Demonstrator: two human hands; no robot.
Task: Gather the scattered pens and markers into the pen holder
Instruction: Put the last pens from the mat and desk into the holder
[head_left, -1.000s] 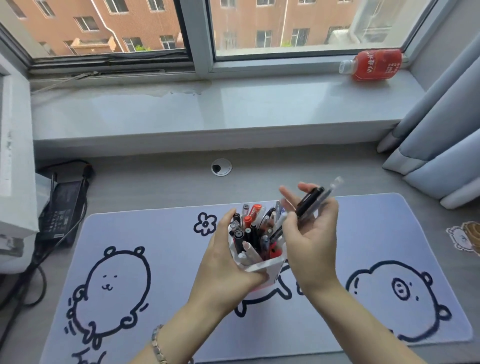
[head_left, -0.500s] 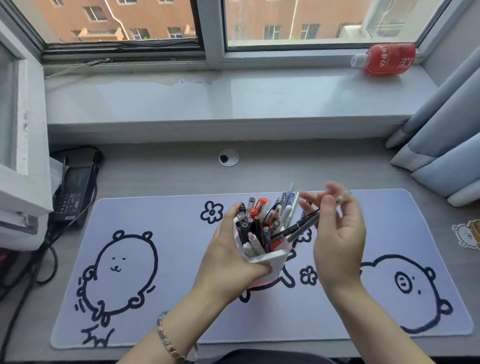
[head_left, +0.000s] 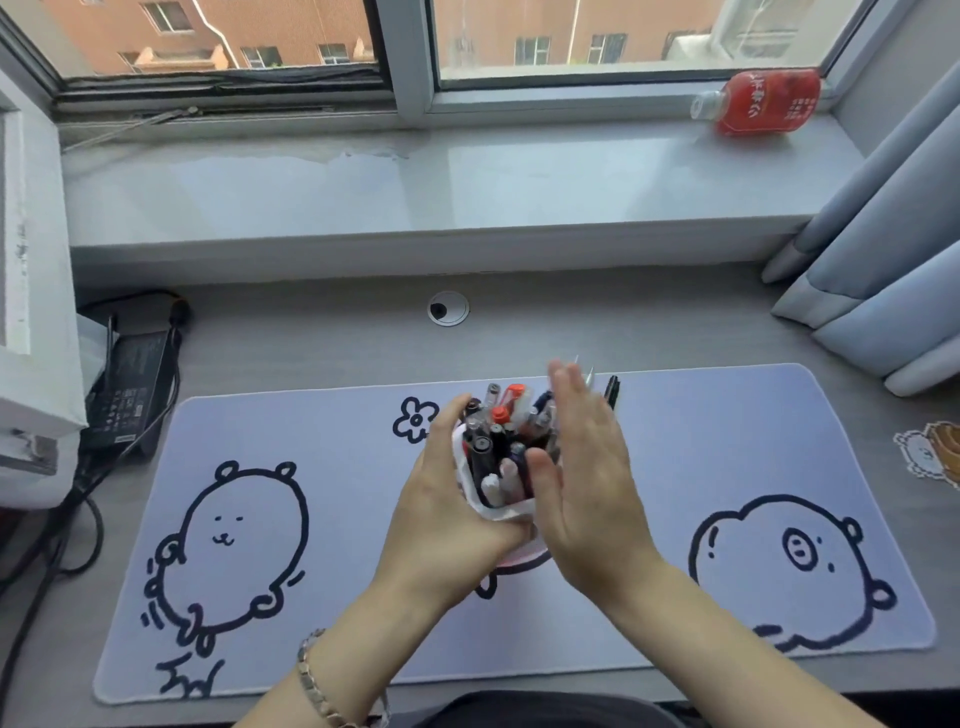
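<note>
A white pen holder (head_left: 500, 512) stands at the middle of the desk mat, crammed with several pens and markers (head_left: 496, 431), black, red-capped and white-tipped. My left hand (head_left: 447, 512) is wrapped around the holder's left side. My right hand (head_left: 584, 467) is flat, fingers straight and together, pressed against the right side of the pen bundle; it holds nothing. A black pen tip (head_left: 613, 389) and two thin clear tips stick out beyond the fingers. The holder's right wall is hidden behind my right hand.
The lilac desk mat (head_left: 337, 519) with cartoon animals covers the grey desk. A black power brick (head_left: 130, 389) and cables lie at left beside a white box. A red bottle (head_left: 763, 101) lies on the windowsill. Curtains (head_left: 883, 260) hang at right.
My right hand put the black and clear pens it held into the holder, let go, and now lies flat against the bundle. My left hand kept hold of the holder.
</note>
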